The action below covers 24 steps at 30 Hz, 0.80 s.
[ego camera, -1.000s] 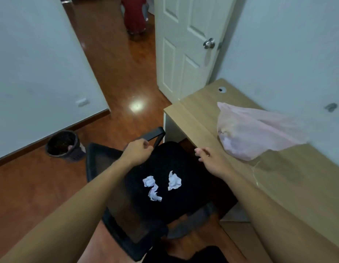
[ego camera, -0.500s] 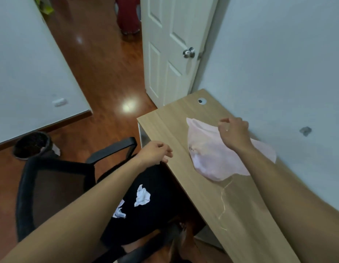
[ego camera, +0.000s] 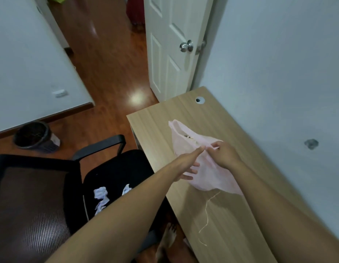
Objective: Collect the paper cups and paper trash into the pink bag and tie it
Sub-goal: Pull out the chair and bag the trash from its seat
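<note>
The pink bag (ego camera: 206, 173) lies on the table (ego camera: 164, 118), its rim pinched by the right hand (ego camera: 224, 155). The left hand (ego camera: 187, 164) touches that rim, fingers straight and spread. A hard tug could tear the thin film or spill its contents. Crumpled paper (ego camera: 101, 193) lies uncollected on the chair seat (ego camera: 115, 168).

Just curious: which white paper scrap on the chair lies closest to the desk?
The small wad at the right of the seat, partly behind the left forearm. The other scraps lie farther left, toward the backrest.
</note>
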Each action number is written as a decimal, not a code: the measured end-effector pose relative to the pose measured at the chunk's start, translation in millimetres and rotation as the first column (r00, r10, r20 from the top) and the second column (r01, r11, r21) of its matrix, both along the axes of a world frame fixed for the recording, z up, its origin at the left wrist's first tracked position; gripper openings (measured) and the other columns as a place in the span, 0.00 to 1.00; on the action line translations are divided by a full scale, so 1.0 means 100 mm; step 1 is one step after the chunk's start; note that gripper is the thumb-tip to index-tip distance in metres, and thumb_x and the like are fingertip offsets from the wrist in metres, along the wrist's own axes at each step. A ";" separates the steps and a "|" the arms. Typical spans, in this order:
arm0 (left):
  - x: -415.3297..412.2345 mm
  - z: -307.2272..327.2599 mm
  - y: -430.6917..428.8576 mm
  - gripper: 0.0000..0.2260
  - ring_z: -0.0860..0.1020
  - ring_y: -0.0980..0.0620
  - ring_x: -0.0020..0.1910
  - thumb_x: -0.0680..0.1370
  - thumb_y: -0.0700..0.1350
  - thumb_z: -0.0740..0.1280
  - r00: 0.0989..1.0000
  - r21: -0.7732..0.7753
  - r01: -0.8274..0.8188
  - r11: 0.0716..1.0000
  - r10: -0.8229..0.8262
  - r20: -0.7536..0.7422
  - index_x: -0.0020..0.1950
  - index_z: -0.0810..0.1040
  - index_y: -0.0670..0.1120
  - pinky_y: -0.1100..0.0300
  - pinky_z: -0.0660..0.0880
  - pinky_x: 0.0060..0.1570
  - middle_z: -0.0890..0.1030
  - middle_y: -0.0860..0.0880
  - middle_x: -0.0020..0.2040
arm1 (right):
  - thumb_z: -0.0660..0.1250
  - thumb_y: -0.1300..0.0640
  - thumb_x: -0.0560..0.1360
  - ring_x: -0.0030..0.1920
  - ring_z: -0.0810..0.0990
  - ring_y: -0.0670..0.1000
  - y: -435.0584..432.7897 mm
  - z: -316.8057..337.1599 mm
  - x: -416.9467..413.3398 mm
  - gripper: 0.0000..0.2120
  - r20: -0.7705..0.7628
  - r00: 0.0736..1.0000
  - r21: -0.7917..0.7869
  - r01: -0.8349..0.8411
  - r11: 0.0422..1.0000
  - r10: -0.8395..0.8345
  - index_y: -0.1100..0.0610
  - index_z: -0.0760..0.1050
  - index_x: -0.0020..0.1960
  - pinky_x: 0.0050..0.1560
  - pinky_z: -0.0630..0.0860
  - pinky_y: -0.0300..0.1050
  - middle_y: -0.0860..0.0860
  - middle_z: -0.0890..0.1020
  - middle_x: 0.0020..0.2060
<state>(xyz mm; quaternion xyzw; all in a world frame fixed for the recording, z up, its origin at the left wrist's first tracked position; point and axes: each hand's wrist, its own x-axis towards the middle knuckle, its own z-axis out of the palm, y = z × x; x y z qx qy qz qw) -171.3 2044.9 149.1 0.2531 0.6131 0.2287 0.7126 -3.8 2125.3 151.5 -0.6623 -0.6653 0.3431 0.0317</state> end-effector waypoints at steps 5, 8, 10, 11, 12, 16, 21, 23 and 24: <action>0.10 -0.21 0.08 0.20 0.86 0.47 0.57 0.84 0.62 0.64 0.948 0.050 -0.318 0.947 0.317 0.026 0.63 0.84 0.49 0.53 0.84 0.54 0.88 0.47 0.58 | 0.66 0.50 0.87 0.50 0.88 0.54 -0.14 0.02 -0.17 0.12 -0.352 0.935 -0.225 -0.053 0.973 -0.030 0.52 0.88 0.58 0.48 0.80 0.42 0.52 0.91 0.48; -0.12 -0.23 -0.02 0.17 0.87 0.48 0.52 0.87 0.53 0.61 0.899 0.091 -0.438 0.894 0.437 0.035 0.62 0.85 0.45 0.58 0.83 0.46 0.89 0.46 0.55 | 0.67 0.48 0.87 0.59 0.88 0.51 -0.19 -0.05 -0.27 0.12 -0.445 0.893 -0.320 -0.083 0.944 -0.072 0.50 0.88 0.61 0.61 0.83 0.50 0.47 0.91 0.53; -0.31 -0.22 -0.13 0.16 0.88 0.47 0.52 0.87 0.51 0.60 0.871 0.111 -0.491 0.864 0.491 0.028 0.62 0.85 0.45 0.58 0.83 0.47 0.89 0.46 0.54 | 0.67 0.48 0.87 0.60 0.88 0.52 -0.21 -0.06 -0.42 0.12 -0.497 0.858 -0.368 -0.069 0.927 -0.133 0.50 0.87 0.60 0.65 0.83 0.52 0.49 0.91 0.55; -0.41 -0.23 -0.18 0.16 0.87 0.46 0.53 0.87 0.50 0.60 0.852 0.114 -0.523 0.845 0.523 0.031 0.62 0.84 0.44 0.56 0.84 0.49 0.89 0.46 0.55 | 0.67 0.50 0.87 0.59 0.88 0.52 -0.21 -0.05 -0.50 0.12 -0.534 0.826 -0.401 -0.060 0.914 -0.180 0.52 0.87 0.60 0.63 0.84 0.50 0.50 0.91 0.54; -0.52 -0.26 -0.23 0.16 0.87 0.45 0.54 0.87 0.49 0.60 0.825 0.114 -0.564 0.818 0.564 0.038 0.63 0.83 0.42 0.55 0.85 0.51 0.89 0.45 0.56 | 0.66 0.52 0.88 0.56 0.89 0.53 -0.22 -0.02 -0.60 0.12 -0.572 0.787 -0.437 -0.054 0.898 -0.230 0.55 0.88 0.58 0.57 0.84 0.48 0.52 0.91 0.53; -0.97 -0.29 -0.46 0.17 0.86 0.44 0.53 0.87 0.48 0.60 0.735 0.116 -0.676 0.728 0.676 0.042 0.62 0.84 0.40 0.50 0.83 0.53 0.88 0.42 0.57 | 0.65 0.60 0.85 0.34 0.83 0.51 -0.27 0.15 -1.01 0.15 -0.612 0.653 -0.581 0.013 0.814 -0.446 0.59 0.83 0.42 0.38 0.78 0.46 0.55 0.84 0.36; -1.60 -0.28 -0.80 0.12 0.84 0.43 0.50 0.84 0.40 0.66 0.532 0.043 -0.846 0.531 0.839 0.112 0.63 0.84 0.37 0.48 0.82 0.54 0.87 0.39 0.53 | 0.63 0.57 0.84 0.31 0.77 0.49 -0.24 0.25 -1.40 0.15 -0.620 0.620 -0.543 0.102 0.833 -0.480 0.57 0.78 0.39 0.38 0.72 0.46 0.52 0.78 0.32; -1.84 -0.24 -0.92 0.09 0.84 0.45 0.46 0.86 0.37 0.63 0.481 0.032 -0.877 0.480 0.870 0.110 0.56 0.83 0.40 0.50 0.83 0.49 0.85 0.40 0.51 | 0.65 0.55 0.84 0.38 0.82 0.54 -0.26 0.28 -1.50 0.12 -0.658 0.561 -0.557 0.086 0.826 -0.502 0.61 0.82 0.48 0.43 0.77 0.49 0.58 0.82 0.38; -1.95 -0.26 -0.95 0.11 0.82 0.48 0.44 0.88 0.37 0.59 0.450 0.030 -0.893 0.449 0.889 0.089 0.53 0.80 0.43 0.53 0.81 0.46 0.83 0.43 0.49 | 0.68 0.53 0.84 0.43 0.84 0.56 -0.26 0.27 -1.55 0.12 -0.671 0.530 -0.569 0.081 0.818 -0.519 0.62 0.83 0.52 0.48 0.80 0.52 0.61 0.83 0.43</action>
